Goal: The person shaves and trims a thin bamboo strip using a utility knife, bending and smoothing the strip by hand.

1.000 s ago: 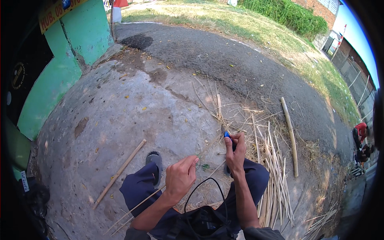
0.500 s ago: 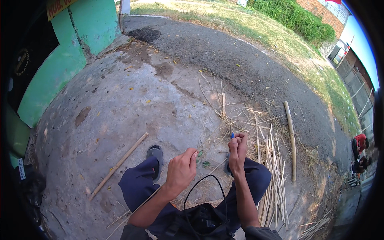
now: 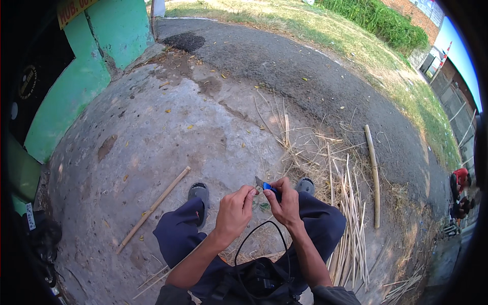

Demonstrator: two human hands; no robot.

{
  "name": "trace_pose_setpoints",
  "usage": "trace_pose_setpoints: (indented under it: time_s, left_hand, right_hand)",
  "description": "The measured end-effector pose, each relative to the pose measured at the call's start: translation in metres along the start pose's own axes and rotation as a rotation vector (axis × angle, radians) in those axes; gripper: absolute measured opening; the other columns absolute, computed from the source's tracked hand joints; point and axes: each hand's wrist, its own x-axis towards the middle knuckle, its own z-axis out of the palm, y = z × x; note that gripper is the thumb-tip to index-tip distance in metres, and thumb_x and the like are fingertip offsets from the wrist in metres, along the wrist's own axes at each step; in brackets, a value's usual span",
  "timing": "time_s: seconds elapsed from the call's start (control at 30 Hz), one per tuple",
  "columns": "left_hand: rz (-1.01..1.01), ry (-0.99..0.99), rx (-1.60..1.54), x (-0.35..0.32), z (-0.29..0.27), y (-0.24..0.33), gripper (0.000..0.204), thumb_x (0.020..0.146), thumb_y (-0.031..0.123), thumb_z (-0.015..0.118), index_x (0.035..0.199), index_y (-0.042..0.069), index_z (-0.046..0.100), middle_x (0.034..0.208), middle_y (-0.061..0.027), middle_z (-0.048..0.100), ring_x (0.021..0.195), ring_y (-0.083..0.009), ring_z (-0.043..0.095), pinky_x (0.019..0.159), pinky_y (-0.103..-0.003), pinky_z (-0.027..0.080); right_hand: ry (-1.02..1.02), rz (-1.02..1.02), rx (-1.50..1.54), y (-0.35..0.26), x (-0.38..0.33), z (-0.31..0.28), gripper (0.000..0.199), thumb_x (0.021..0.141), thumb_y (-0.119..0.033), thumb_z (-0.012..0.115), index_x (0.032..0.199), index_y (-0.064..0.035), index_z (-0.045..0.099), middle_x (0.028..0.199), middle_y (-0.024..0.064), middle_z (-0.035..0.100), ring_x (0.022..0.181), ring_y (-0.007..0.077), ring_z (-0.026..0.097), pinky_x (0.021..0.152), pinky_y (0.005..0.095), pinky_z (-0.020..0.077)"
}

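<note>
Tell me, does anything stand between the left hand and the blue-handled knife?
Nothing clearly visible does: the right hand holds the knife with its blade close to the left hand. Finer details there are too small to make out.

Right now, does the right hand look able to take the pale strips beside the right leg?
Probably yes: the pale strips lie past the right knee, mostly uncovered. But the right hand holds a blue-handled knife, which may need setting down first.
</note>
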Motion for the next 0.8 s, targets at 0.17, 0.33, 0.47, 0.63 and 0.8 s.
trace_pose_setpoints:
  time_s: [0.17,0.33,0.47,0.63,0.8]
  left_hand:
    - [-0.053,-0.034,-0.049,0.0,0.003,0.004,0.018,0.109,0.014,0.06,0.104,0.001,0.071,0.071,-0.0167,0.065,0.057,-0.0273,0.066,0.056,-0.039,0.046]
    - [-0.024,-0.03,-0.041,-0.009,0.01,0.005,0.016,0.109,0.012,0.059,0.101,0.001,0.069,0.069,-0.0166,0.065,0.056,-0.0282,0.065,0.055,-0.04,0.046]
    - [0.04,-0.041,0.005,-0.015,0.015,0.008,0.016,0.108,0.012,0.059,0.1,0.002,0.068,0.067,-0.0168,0.062,0.055,-0.029,0.064,0.055,-0.041,0.045]
    - [-0.02,-0.107,-0.035,-0.014,0.006,0.01,0.015,0.108,0.012,0.059,0.101,0.002,0.068,0.063,-0.0157,0.058,0.052,-0.0273,0.06,0.054,-0.04,0.042]
    - [-0.102,-0.176,-0.001,-0.011,0.0,0.009,0.013,0.107,0.01,0.056,0.109,0.003,0.066,0.076,-0.0208,0.069,0.068,-0.0417,0.069,0.062,-0.048,0.049]
  right_hand:
    - [0.039,0.02,-0.023,-0.002,-0.003,0.0,0.032,0.101,-0.029,0.077,0.105,-0.0012,0.061,0.082,0.0208,0.073,0.073,0.0389,0.076,0.065,0.0439,0.0562]
    - [0.165,0.126,-0.064,0.008,0.013,-0.019,0.031,0.103,-0.027,0.074,0.105,-0.0003,0.06,0.08,0.0204,0.073,0.074,0.0367,0.076,0.067,0.0429,0.0551]
    - [0.353,0.193,0.0,0.036,0.027,-0.036,0.032,0.108,-0.028,0.068,0.101,0.0004,0.055,0.072,0.0135,0.064,0.065,0.0208,0.062,0.063,0.0378,0.0465]
    - [0.603,0.426,0.302,0.047,0.03,-0.042,0.031,0.112,-0.03,0.062,0.103,-0.0042,0.048,0.074,0.0023,0.057,0.064,0.0087,0.043,0.059,0.0313,0.0358]
    - [0.433,0.202,0.293,0.037,0.022,-0.039,0.027,0.113,-0.031,0.059,0.11,-0.0055,0.051,0.073,-0.0011,0.054,0.067,0.0066,0.044,0.063,0.0261,0.0351]
